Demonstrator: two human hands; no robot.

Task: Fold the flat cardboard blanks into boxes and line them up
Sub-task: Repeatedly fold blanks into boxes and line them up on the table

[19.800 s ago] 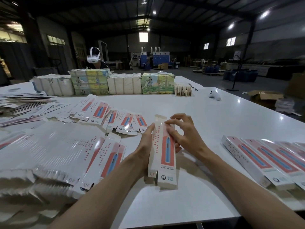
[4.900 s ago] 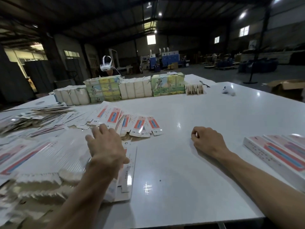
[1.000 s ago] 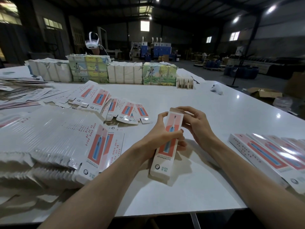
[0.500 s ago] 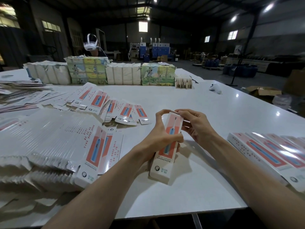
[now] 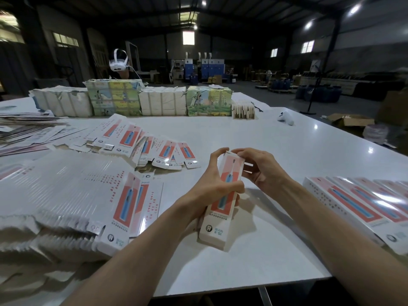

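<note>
Glossy printed cardboard box point(image 5: 223, 202); smooth, shiny white table point(image 5: 231, 133); glossy cardboard blanks point(image 5: 72, 184).

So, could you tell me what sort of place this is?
Probably a packaging workshop in a warehouse hall: stacks of flat blanks on a large white table, finished boxes lined up at right, wrapped bundles and blue drums behind.

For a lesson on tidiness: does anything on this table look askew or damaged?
The red and white flat cardboard blanks left of centre lie fanned and overlapping askew, unlike the folded boxes lined up on the right. The paper wrap on the nearest left stack is torn.
</note>
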